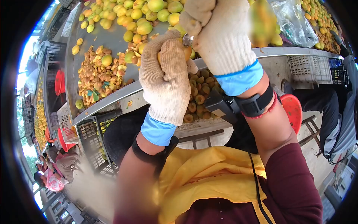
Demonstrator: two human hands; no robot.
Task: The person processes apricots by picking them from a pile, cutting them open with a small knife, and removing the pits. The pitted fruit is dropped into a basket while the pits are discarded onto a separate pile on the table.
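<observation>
My left hand (166, 74), in a cream knit glove over a blue cuff, is closed around an orange-yellow apricot (187, 53), mostly hidden by the fingers. Just above it, my right hand (223, 37), gloved the same way, has its fingers curled round a small metal tool. Only the tool's shiny end (188, 40) shows, close against the fruit, and its kind cannot be made out. Beneath both hands, a container of halved apricots (201, 89) sits below the table edge.
Whole yellow-green apricots (143, 26) lie on the metal table (108, 35), beside a heap of brown-orange scraps (99, 71). A clear plastic bag (292, 22) lies at the right. Crates (87, 136) and a red basin (291, 112) stand lower down. Another person's legs (317, 108) are at the right.
</observation>
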